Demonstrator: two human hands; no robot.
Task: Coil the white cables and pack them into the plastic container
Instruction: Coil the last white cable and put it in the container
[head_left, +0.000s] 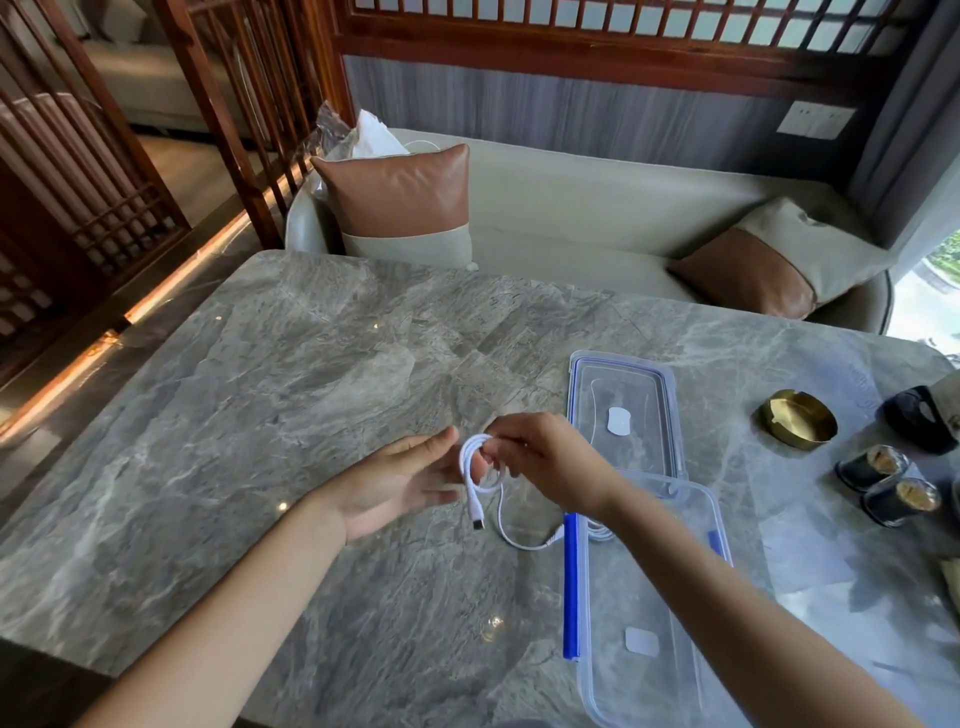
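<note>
Now, right hand (540, 462) around white cable (471, 491)

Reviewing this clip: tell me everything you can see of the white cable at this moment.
The white cable is thin, smooth and looks plastic-coated. Its upper part is bent into a small loop, pinched by the fingers of the right hand above the table. A short end hangs from the loop and ends in a dark-tipped plug. The rest curves across the tabletop to the rim of the clear container. The open left hand is beside the loop; whether they touch is unclear.
</note>
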